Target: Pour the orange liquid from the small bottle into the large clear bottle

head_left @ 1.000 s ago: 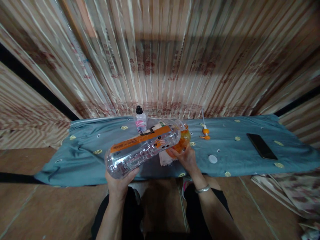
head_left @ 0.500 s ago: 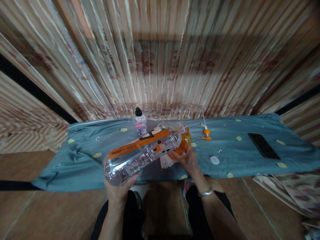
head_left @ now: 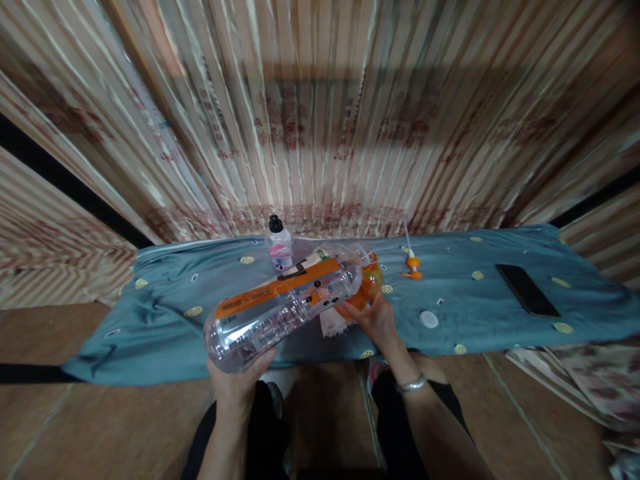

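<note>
A large clear plastic bottle (head_left: 280,307) with an orange label lies tilted in the air, its neck toward the right. My left hand (head_left: 240,380) is closed round its bottom end. The mouth of this bottle meets the top of a smaller orange bottle (head_left: 369,283), around which my right hand (head_left: 373,319) is wrapped. Whether liquid passes between them I cannot tell. Below the two bottles a pale cloth (head_left: 334,325) shows in part. To the right lie an orange pump head (head_left: 413,264) with a clear tube and a white round cap (head_left: 429,319).
Behind the large bottle stands a small clear bottle (head_left: 281,248) with a black cap and pink label. A dark phone (head_left: 528,290) rests at the right on the blue-green patterned cloth (head_left: 165,320) covering the bench. A striped curtain (head_left: 320,133) hangs right behind.
</note>
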A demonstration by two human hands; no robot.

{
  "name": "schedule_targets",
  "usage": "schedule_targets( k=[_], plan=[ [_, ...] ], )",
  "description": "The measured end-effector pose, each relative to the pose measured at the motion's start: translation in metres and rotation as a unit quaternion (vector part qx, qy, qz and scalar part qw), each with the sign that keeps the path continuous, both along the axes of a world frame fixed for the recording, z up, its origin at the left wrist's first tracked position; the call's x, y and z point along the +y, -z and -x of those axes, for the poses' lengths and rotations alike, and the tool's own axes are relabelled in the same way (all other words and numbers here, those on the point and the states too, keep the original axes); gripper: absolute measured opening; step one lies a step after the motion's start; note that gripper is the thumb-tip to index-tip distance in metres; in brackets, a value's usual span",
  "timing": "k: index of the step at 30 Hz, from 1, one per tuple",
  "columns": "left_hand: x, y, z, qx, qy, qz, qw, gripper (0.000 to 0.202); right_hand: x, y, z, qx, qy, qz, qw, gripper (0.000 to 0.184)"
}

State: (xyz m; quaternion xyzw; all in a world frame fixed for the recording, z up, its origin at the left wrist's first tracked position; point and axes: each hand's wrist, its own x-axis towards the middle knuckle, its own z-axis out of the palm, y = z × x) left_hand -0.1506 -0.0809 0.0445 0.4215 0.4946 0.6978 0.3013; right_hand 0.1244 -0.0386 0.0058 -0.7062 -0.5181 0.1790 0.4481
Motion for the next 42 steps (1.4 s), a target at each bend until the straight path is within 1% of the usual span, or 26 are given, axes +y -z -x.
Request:
schedule_targets(
  k=[6,10,14,17,22,31,36,42],
  plan=[
    [0.001,-0.004,-0.002,0.003,0.000,-0.006,1.000,0.112,0.000,-0.002,0.000,-0.012,-0.002,0.013,1.000,0.077],
    [0.001,-0.007,-0.003,0.011,-0.007,-0.001,1.000,0.118,0.001,0.000,0.000,-0.023,0.001,0.005,1.000,0.083],
    [0.000,-0.010,-0.004,-0.003,-0.004,0.006,1.000,0.122,0.001,0.001,-0.002,-0.034,-0.005,0.003,0.999,0.079],
    [0.000,-0.009,-0.004,0.008,-0.003,-0.006,1.000,0.120,0.001,0.001,-0.003,-0.046,-0.003,0.015,0.999,0.075],
    [0.001,-0.006,-0.002,0.026,-0.009,0.000,1.000,0.123,0.000,0.002,-0.003,-0.055,0.003,0.023,0.998,0.077],
    [0.001,-0.013,-0.007,0.002,0.001,-0.012,1.000,0.114,0.001,0.000,-0.002,-0.038,0.002,0.016,0.999,0.082],
    [0.002,-0.015,-0.007,0.020,-0.008,-0.008,1.000,0.112,0.002,0.001,-0.001,-0.052,0.008,0.015,0.999,0.077],
    [0.002,-0.017,-0.009,0.007,-0.009,-0.022,1.000,0.104,0.002,0.000,0.000,-0.033,0.001,-0.002,0.999,0.084]
  ],
)
